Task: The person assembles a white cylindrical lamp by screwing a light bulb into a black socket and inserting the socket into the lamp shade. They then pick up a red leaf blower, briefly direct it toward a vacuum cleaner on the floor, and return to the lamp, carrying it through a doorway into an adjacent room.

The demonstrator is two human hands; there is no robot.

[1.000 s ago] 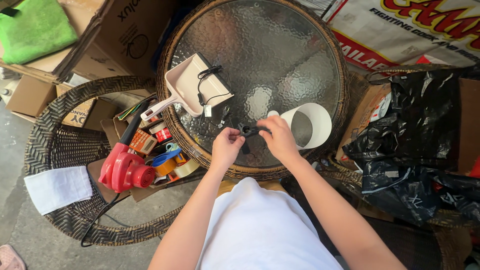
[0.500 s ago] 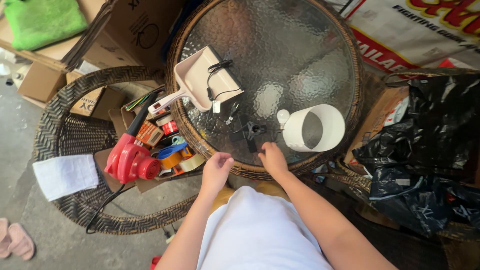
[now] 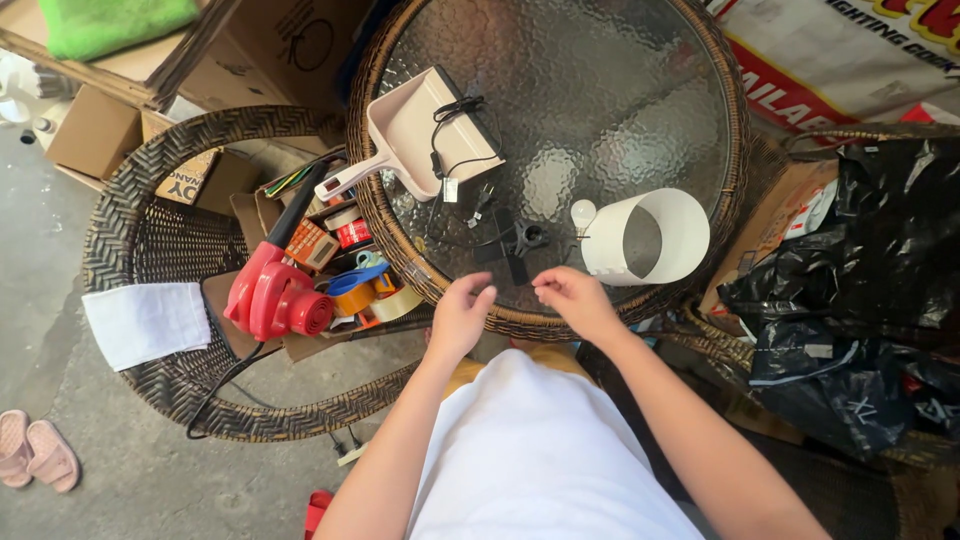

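My left hand (image 3: 462, 312) hovers over the near wicker rim of the round glass table (image 3: 600, 90), its fingers loosely curled and nothing in them. My right hand (image 3: 572, 298) is just to its right with its fingertips pinched together, and I see nothing between them. A small black clip-like part (image 3: 522, 240) lies on the glass just beyond both hands, untouched. To its right lies a white cylinder shade (image 3: 650, 235) on its side with a white bulb (image 3: 583, 212) at its end. A beige dustpan (image 3: 420, 130) holds a coiled black cable (image 3: 455, 110).
At the left, a wicker chair (image 3: 130, 230) carries a red blower (image 3: 268, 295), tape rolls (image 3: 365, 290) and a white cloth (image 3: 145, 322). Cardboard boxes (image 3: 260, 50) stand at the back left. Black plastic bags (image 3: 860, 290) are piled at the right. Pink slippers (image 3: 35, 450) lie on the floor.
Both hands have drawn back from the small black part on the glass to the table's near edge. The part stays on the table.
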